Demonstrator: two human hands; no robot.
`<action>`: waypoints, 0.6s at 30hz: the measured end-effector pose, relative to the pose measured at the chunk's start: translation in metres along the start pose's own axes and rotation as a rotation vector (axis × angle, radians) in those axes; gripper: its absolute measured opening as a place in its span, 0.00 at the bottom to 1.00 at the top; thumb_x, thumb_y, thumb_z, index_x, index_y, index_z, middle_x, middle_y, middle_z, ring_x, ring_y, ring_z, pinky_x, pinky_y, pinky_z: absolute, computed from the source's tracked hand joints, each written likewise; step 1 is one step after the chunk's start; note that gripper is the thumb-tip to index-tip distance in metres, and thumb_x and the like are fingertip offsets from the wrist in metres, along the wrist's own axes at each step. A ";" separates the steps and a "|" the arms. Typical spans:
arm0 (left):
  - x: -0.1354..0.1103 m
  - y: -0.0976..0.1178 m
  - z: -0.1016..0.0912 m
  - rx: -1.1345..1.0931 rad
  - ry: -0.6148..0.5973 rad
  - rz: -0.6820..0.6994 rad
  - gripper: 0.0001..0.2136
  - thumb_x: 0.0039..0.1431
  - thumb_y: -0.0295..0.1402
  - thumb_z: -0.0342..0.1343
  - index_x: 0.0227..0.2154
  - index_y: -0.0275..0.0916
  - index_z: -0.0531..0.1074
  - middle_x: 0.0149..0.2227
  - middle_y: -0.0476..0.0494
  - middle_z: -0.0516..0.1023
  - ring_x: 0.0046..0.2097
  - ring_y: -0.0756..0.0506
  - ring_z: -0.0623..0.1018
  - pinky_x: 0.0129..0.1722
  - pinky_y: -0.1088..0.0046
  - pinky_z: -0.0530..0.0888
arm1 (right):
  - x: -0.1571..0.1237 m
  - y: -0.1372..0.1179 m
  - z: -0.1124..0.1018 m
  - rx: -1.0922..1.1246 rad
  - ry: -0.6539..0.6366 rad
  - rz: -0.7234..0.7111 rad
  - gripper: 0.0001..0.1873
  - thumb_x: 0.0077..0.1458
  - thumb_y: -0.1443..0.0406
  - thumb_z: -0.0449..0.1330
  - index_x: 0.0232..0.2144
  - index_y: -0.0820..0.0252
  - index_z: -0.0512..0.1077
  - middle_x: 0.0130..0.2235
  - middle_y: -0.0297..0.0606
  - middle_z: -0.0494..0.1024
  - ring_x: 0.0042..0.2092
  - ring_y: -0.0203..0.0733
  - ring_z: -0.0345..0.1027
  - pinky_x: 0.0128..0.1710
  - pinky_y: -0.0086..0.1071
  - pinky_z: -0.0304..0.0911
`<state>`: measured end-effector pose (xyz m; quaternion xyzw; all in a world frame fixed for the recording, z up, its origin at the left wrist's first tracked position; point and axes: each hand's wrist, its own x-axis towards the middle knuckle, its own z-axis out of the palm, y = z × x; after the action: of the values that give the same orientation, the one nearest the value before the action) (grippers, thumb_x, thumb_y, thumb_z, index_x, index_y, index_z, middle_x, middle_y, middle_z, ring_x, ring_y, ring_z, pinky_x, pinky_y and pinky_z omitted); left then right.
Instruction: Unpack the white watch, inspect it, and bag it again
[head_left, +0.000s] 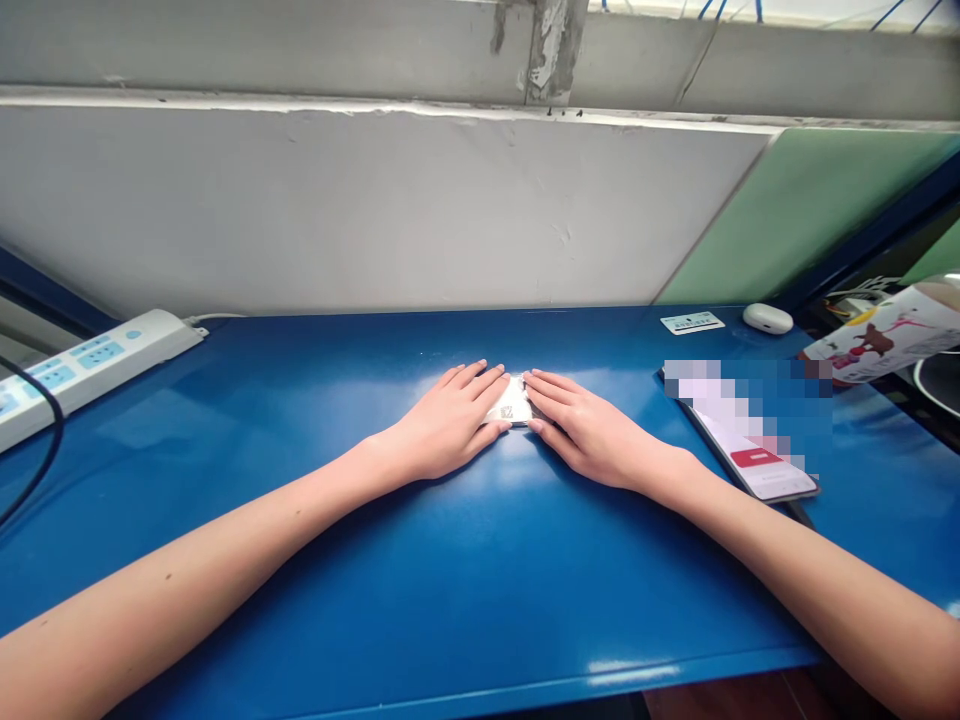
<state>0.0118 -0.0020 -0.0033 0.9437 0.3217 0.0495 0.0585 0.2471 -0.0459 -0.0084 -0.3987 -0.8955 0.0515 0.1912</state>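
Note:
A small flat white packet with a square printed code (510, 402) lies on the blue table (480, 580). My left hand (457, 420) rests palm down over its left part, fingers stretched out and slightly spread. From the other side my right hand (581, 425) lies flat at the packet's right edge, fingertips touching it or just beside it. Something dark shows under the right fingers, too covered to make out. Both hands hide much of the packet, so its full outline cannot be seen.
To the right are a phone with a lit screen (772, 470), a white card (691, 322), a white earbud case (767, 319) and a printed paper package (889, 335). A white power strip (97, 365) and a black cable (54, 440) lie on the left. A wall (375, 210) stands behind the table.

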 end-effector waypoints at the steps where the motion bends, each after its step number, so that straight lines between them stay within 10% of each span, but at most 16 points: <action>1: 0.000 0.000 0.000 0.000 -0.001 0.001 0.28 0.73 0.44 0.41 0.68 0.31 0.55 0.70 0.32 0.57 0.70 0.32 0.56 0.67 0.51 0.57 | 0.000 -0.001 0.000 0.010 0.001 0.004 0.23 0.68 0.63 0.49 0.59 0.70 0.68 0.61 0.58 0.71 0.66 0.58 0.59 0.65 0.55 0.60; 18: 0.000 -0.002 0.003 -0.054 0.041 0.047 0.25 0.73 0.41 0.41 0.66 0.31 0.57 0.68 0.28 0.59 0.70 0.31 0.57 0.65 0.50 0.59 | 0.006 -0.002 -0.002 0.292 0.015 0.019 0.18 0.67 0.67 0.49 0.53 0.57 0.74 0.63 0.46 0.70 0.69 0.55 0.53 0.68 0.60 0.49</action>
<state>0.0110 -0.0010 -0.0063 0.9479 0.2990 0.0790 0.0762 0.2431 -0.0434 -0.0041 -0.3756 -0.8732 0.1798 0.2534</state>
